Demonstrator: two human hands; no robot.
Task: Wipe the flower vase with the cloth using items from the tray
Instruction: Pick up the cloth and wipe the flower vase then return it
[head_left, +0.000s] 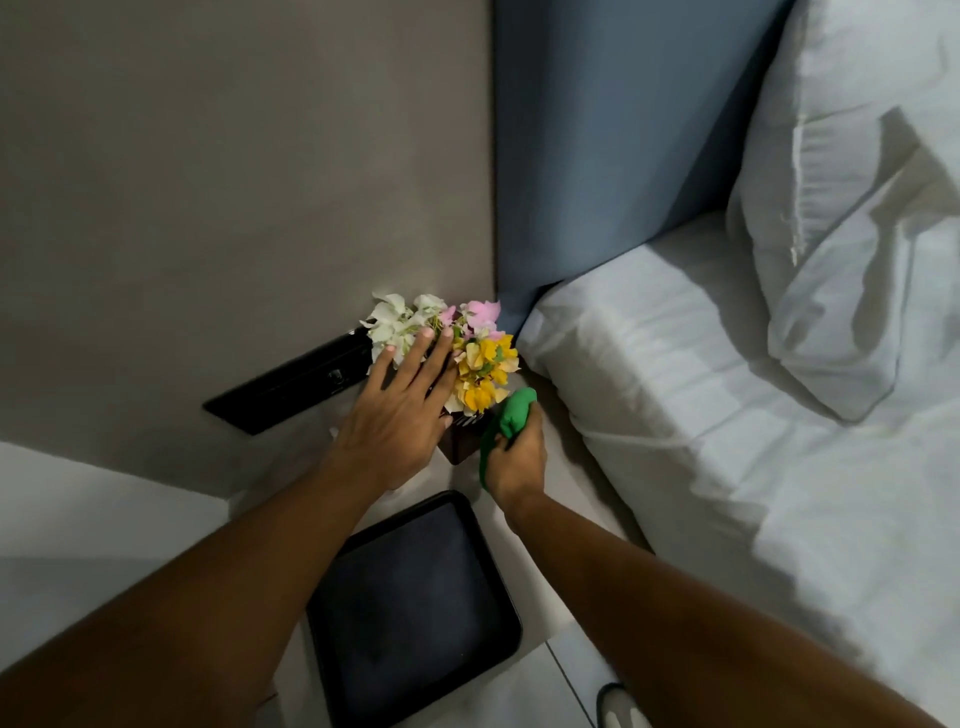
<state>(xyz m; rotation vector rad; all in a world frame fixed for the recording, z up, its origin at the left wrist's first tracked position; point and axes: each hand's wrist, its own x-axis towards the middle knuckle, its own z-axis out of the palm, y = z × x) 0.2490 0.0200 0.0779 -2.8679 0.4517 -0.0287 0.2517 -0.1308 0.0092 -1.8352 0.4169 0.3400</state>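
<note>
The dark vase (460, 441) stands near the table's (566, 483) back edge, close to the wall. The left hand (395, 410) lies flat and open on its flowers (441, 348). The right hand (517, 462) grips the green cloth (506, 421) against the vase, squeezed beside the bed (701, 415). The black tray (413, 608) fills the near edge.

No readable text, labels, brands, numbers or signs being shown anywhere, nothing legible being displayed on any surface in the head view
</note>
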